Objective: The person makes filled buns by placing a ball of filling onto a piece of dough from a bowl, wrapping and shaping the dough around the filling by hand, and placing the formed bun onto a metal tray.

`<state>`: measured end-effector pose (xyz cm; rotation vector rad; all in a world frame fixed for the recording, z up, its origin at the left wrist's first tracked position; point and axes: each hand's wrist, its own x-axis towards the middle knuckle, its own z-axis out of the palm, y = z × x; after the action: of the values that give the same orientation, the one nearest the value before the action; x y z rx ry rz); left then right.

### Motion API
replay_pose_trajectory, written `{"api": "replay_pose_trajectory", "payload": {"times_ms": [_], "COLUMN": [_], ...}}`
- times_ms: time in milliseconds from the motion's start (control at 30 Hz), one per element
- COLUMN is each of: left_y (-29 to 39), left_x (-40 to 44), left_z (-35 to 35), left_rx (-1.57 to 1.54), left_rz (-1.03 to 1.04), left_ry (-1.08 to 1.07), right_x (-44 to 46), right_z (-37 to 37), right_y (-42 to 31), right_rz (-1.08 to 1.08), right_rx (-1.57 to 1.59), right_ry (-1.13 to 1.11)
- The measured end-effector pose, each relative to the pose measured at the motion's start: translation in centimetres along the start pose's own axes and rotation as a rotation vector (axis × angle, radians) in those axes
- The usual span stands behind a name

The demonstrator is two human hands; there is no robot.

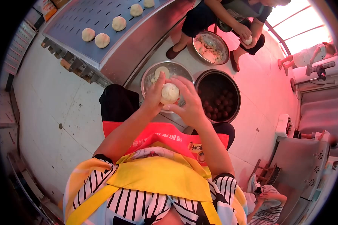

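A round white dough ball (pixel 170 93) sits between my two hands, above a steel bowl (pixel 143 80) that holds pale dough pieces. My left hand (pixel 153 94) cups the ball from the left, its fingers pointing up. On the ball's right side, my right hand (pixel 188 100) curves around it with thumb and fingers. Just right of the steel bowl stands a dark pot (pixel 237 90) with several dark round balls inside.
Several dough balls (pixel 118 23) rest on a slotted metal surface (pixel 75 22) at the upper left. Across from me, a seated person (pixel 234 22) holds a white ball by a bowl of dough pieces (pixel 227 52). Other people are at the right.
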<state>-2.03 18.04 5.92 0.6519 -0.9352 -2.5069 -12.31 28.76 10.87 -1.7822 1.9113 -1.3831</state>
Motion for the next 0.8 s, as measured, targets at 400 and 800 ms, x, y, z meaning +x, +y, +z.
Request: {"api": "replay_pose_trajectory", "payload": {"times_ms": [400, 800], "left_y": [1.2, -0.4], "left_x": [-0.4, 0.1], "left_z": [0.4, -0.4], "left_rx": [0.056, -0.275], "left_rz": [-0.147, -0.193], "left_ry": [-0.021, -0.002], "right_x": [0.8, 1.1], "right_z": [-2.4, 1.4], "right_y": [0.1, 1.4], "right_rz": [-0.081, 0.158], "right_rx": [0.004, -0.066], "right_ry": [-0.074, -0.093]}}
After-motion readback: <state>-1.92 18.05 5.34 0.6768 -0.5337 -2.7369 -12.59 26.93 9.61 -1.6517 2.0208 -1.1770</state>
